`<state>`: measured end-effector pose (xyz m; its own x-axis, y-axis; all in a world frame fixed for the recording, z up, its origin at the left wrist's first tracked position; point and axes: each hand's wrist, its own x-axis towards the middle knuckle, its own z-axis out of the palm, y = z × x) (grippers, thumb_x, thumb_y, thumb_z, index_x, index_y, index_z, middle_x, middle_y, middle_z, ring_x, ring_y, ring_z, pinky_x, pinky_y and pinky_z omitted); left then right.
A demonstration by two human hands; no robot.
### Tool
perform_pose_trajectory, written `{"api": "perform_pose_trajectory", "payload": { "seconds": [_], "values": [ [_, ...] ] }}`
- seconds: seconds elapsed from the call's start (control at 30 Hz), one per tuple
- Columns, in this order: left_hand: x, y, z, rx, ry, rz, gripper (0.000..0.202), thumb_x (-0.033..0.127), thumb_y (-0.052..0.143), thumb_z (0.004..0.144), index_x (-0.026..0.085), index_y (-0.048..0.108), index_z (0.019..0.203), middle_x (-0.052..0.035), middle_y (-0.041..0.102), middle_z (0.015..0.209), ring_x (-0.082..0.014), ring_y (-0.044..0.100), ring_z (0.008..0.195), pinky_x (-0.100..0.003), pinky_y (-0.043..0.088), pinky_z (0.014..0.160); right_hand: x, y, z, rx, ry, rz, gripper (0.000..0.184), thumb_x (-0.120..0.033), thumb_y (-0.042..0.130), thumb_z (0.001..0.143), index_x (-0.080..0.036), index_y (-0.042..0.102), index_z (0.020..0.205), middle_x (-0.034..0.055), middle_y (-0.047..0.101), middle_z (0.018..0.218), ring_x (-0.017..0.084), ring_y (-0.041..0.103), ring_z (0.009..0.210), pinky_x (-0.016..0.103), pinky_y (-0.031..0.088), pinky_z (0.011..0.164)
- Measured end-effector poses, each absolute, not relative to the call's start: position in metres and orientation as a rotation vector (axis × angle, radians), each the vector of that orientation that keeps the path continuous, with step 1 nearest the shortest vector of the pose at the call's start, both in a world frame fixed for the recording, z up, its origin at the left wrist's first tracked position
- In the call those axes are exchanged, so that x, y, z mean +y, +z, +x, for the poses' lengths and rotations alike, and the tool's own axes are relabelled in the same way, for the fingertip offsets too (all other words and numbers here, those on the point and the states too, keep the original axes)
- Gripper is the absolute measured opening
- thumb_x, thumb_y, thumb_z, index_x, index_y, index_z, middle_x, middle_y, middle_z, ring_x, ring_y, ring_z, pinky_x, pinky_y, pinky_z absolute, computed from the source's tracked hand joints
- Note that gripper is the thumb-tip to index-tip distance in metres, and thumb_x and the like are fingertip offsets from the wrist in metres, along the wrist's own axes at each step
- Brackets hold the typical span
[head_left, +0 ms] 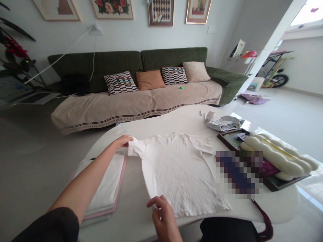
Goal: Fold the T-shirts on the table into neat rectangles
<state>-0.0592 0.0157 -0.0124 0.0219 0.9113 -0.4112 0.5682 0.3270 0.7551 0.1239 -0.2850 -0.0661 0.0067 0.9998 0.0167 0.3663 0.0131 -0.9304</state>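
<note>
A white T-shirt (176, 171) lies spread flat on the white table (174, 117), its collar away from me and its hem towards me. My left hand (123, 141) reaches out to the left sleeve and pinches its end; part of the fingers is hidden behind the cloth. Close to the lower left corner of the shirt is my right hand (163, 215), loosely bent, with its fingers apart and nothing in them. To the left, partly under my left forearm, lies a stack of folded white cloth (107, 188) with a pink edge.
At the right are a dark tray (280, 186) bearing a cream wavy cushion-like object (275, 154), a crumpled silver packet (224, 122) and a blurred-out item with a dark red strap (264, 215). A clear cup-like thing (121, 126) stands at the far left. Beyond is a green sofa (174, 55).
</note>
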Motion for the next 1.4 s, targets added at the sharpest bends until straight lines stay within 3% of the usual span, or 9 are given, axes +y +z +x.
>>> {"api": "perform_pose_trajectory", "payload": {
  "seconds": [0.2,0.37,0.43,0.6,0.87,1.0,1.17,1.3,1.4],
  "values": [
    [0.031,-0.003,0.03,1.536,0.641,1.289,0.023,0.028,0.059,0.075,0.01,0.056,0.089,0.0016,0.057,0.065,-0.008,0.054,0.056,-0.02,0.045,0.057,-0.291,-0.075,0.181,-1.214,1.001,-1.607,0.016,-0.019,0.042,0.071,-0.019,0.057,0.077,0.0001,0.05,0.069,0.013,0.05,0.063,0.02,0.038,0.053],
    [0.03,-0.041,0.113,1.539,0.656,1.242,0.029,0.032,0.05,0.085,0.014,0.052,0.107,-0.0062,0.056,0.101,-0.0153,0.057,0.084,-0.034,0.049,0.072,-0.3,-0.102,0.194,-1.266,0.844,-1.716,0.01,-0.02,0.048,0.07,-0.018,0.056,0.075,0.0005,0.051,0.071,0.012,0.051,0.061,0.022,0.04,0.057],
    [0.027,-0.059,0.135,1.565,0.693,1.25,0.03,0.032,0.05,0.085,0.015,0.051,0.11,-0.0066,0.054,0.107,-0.0169,0.056,0.089,-0.036,0.049,0.075,-0.302,-0.109,0.194,-1.307,0.798,-1.718,0.011,-0.017,0.047,0.07,-0.018,0.056,0.075,0.0006,0.052,0.071,0.012,0.051,0.059,0.021,0.04,0.056],
    [0.025,-0.081,0.15,1.591,0.854,1.422,0.025,0.026,0.05,0.084,0.015,0.05,0.107,-0.0054,0.063,0.093,-0.0128,0.061,0.079,-0.026,0.048,0.072,-0.305,-0.112,0.195,-1.386,0.765,-1.666,0.014,-0.014,0.047,0.07,-0.019,0.057,0.078,0.0001,0.053,0.071,0.011,0.051,0.056,0.018,0.04,0.051],
    [0.032,-0.084,0.078,1.647,0.826,1.928,0.03,0.01,0.05,0.074,0.021,0.058,0.1,-0.0019,0.061,0.109,-0.0147,0.052,0.105,-0.025,0.037,0.093,-0.306,-0.099,0.197,-1.492,0.8,-1.675,0.021,-0.014,0.042,0.077,-0.019,0.056,0.092,0.0033,0.056,0.084,0.011,0.056,0.061,0.019,0.044,0.058],
    [0.033,-0.096,0.049,1.718,0.597,2.068,0.02,0.018,0.057,0.07,0.022,0.065,0.087,-0.0023,0.065,0.096,-0.0216,0.051,0.102,-0.032,0.038,0.09,-0.303,-0.094,0.197,-1.573,0.659,-1.778,0.022,-0.012,0.04,0.077,-0.02,0.057,0.089,0.0025,0.058,0.08,0.013,0.059,0.065,0.02,0.044,0.063],
    [0.042,-0.098,0.036,1.745,0.423,2.169,0.015,0.028,0.058,0.071,0.024,0.066,0.083,-0.0022,0.064,0.093,-0.0215,0.053,0.095,-0.031,0.041,0.083,-0.307,-0.099,0.201,-1.757,0.588,-1.868,0.025,-0.008,0.039,0.076,-0.021,0.056,0.089,0.002,0.057,0.08,0.012,0.059,0.062,0.019,0.044,0.057],
    [0.041,-0.09,0.04,1.777,0.403,2.245,0.017,0.025,0.057,0.072,0.023,0.064,0.086,-0.005,0.061,0.096,-0.0241,0.051,0.098,-0.035,0.042,0.083,-0.306,-0.099,0.2,-1.837,0.34,-1.963,0.029,-0.008,0.043,0.073,-0.022,0.058,0.093,0.0077,0.058,0.097,0.02,0.059,0.084,0.03,0.048,0.07],
    [0.025,-0.092,0.057,1.708,0.461,2.364,0.026,0.017,0.046,0.078,0.02,0.059,0.1,-0.0073,0.055,0.107,-0.0201,0.048,0.105,-0.032,0.038,0.091,-0.294,-0.096,0.187,-1.907,0.166,-1.877,0.034,-0.008,0.043,0.075,-0.021,0.058,0.103,0.0103,0.05,0.122,0.025,0.046,0.112,0.037,0.042,0.088]
  ]
}}
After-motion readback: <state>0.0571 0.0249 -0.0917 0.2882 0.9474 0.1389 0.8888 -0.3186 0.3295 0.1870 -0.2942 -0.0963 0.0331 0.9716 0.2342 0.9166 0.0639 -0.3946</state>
